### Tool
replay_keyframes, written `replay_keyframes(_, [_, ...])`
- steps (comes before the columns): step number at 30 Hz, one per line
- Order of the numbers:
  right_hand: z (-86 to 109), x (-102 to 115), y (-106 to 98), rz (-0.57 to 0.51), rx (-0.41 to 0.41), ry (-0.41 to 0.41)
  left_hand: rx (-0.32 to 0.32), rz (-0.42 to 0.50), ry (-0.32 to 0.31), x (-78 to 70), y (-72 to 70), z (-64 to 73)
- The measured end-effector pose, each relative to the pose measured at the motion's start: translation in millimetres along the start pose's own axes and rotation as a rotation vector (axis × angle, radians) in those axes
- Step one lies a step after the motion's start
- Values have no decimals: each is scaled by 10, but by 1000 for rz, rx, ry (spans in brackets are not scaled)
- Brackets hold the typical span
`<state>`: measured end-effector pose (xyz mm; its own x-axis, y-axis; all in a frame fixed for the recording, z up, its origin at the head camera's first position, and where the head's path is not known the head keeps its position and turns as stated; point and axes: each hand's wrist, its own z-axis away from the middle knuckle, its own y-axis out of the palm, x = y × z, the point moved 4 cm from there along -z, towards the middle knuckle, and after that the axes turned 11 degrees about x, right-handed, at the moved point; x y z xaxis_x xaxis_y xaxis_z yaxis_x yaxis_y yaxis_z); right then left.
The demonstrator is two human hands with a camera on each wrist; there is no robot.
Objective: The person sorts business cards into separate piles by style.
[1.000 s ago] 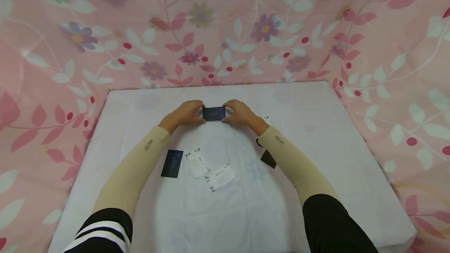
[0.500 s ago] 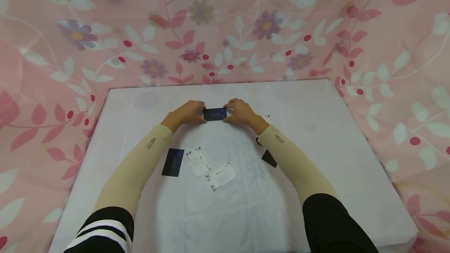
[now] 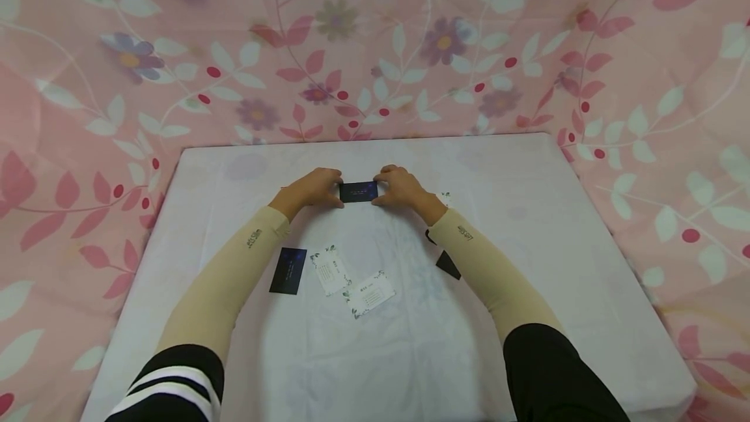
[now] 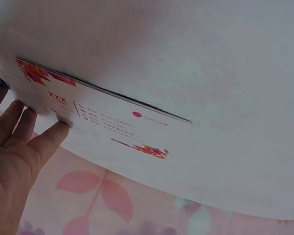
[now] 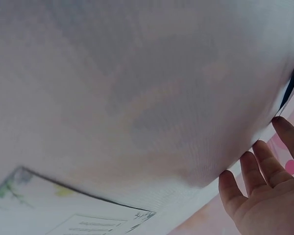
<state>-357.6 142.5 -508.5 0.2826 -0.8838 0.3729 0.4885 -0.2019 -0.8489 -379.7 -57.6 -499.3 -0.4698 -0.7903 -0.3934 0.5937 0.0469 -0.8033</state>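
Observation:
A dark blue business card (image 3: 359,192) is held level between both hands near the far side of the white-covered table. My left hand (image 3: 310,188) pinches its left end between thumb and fingers. At the right end my right hand (image 3: 403,189) pinches it the same way. The right wrist view catches only a sliver of the dark card (image 5: 287,90) by the thumb and fingertips. Beside the left hand in its wrist view lies a white business card (image 4: 95,110) with red and orange corners, mostly hidden in the head view.
Nearer on the white tablecloth (image 3: 410,357) lie another dark card (image 3: 288,271) and two leaf-patterned white cards, one upright (image 3: 331,270) and one slanted (image 3: 370,295). A black card (image 3: 448,266) shows partly under the right forearm. One more leaf-patterned card (image 5: 78,205) lies by the right wrist.

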Motion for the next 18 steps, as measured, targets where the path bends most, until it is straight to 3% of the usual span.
replay_keyframes(18, [-2, -11, 25, -1, -28, -21, -11, 24, -4, 30, 18, 1])
